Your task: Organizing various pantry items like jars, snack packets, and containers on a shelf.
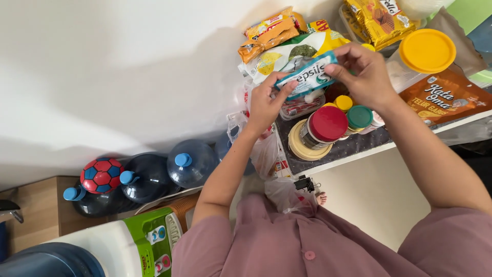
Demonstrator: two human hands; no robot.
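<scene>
The packet (310,76) I held was teal and white, the jar lids (328,123) red, green and yellow, the ball (101,175) red-and-blue patched.

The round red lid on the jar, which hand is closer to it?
Left. The left hand is just beside the round red lid, at the packet's lower end; the right hand is farther above it.

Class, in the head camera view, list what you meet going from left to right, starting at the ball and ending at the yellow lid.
Red and blue ball → blue-capped water jug → left hand → red-lidded jar → green-lidded jar → yellow lid.
</scene>
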